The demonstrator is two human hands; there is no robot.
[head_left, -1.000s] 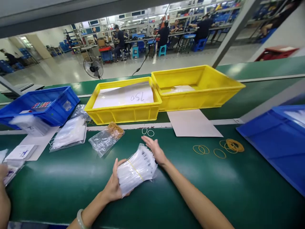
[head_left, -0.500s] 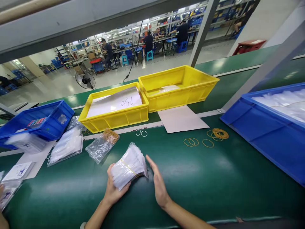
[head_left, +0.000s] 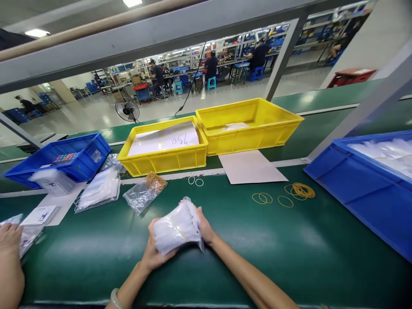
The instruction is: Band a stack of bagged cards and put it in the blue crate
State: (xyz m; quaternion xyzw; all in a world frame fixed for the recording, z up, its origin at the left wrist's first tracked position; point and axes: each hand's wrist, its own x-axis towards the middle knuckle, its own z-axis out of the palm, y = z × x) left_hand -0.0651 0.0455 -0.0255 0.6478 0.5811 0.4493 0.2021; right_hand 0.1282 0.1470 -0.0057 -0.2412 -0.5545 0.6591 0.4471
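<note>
A stack of clear plastic bags (head_left: 177, 227), bound round the middle with a yellow rubber band, is held just over the green work surface. My left hand (head_left: 154, 249) is closed round its left and lower side. At the right end, my right hand (head_left: 206, 227) grips the stack, with some fingertips showing behind its top edge and the other fingers hidden. Beyond the stack lie a clear bag of rubber bands (head_left: 146, 191) and two white rings (head_left: 195, 181). Loose yellow rubber bands (head_left: 299, 191) lie to the right.
Two yellow bins, a left one (head_left: 164, 165) with paper and a right one (head_left: 254, 139), stand at the back. Blue bins stand left (head_left: 80, 165) and right (head_left: 357, 193). A cardboard sheet (head_left: 252, 169) lies centre-right. At far left, another person's hand (head_left: 9, 240) rests on bagged items.
My right hand has moved in from being apart and now touches and grips the stack's right end. The view has tilted up a little. Another person's hand has come further into view at left.
</note>
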